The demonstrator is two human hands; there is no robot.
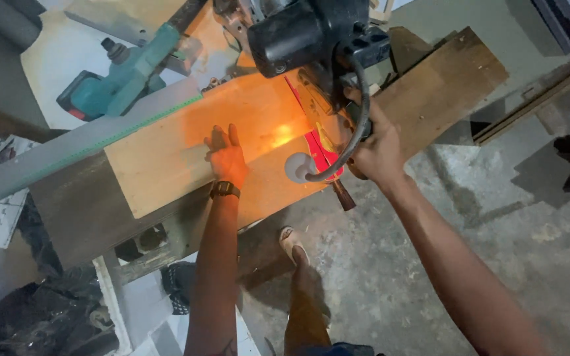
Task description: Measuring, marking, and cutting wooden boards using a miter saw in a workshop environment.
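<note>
On the bench (87, 211), the left hand (225, 158) lay open, flat on a wooden board (166, 158). Near its front edge, the right hand (377, 148) gripped what seemed the saw's (311, 33) handle.

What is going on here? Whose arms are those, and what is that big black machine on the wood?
There is one picture, taken by a camera worn on a person's head, so you look down along that person's own two arms. No robot is here, only bare hands.

The left hand, with a watch on its wrist, lies flat on a pale wooden board and presses on it. The right hand has its grip around the handle of a black power saw that sits on the board. The saw has a red part beneath it and a grey cable that loops past the hand.

The board rests on a dark wooden bench. Farther back lies a blue-green power tool. Below, you see the concrete floor and one of the person's feet in a sandal.
</note>
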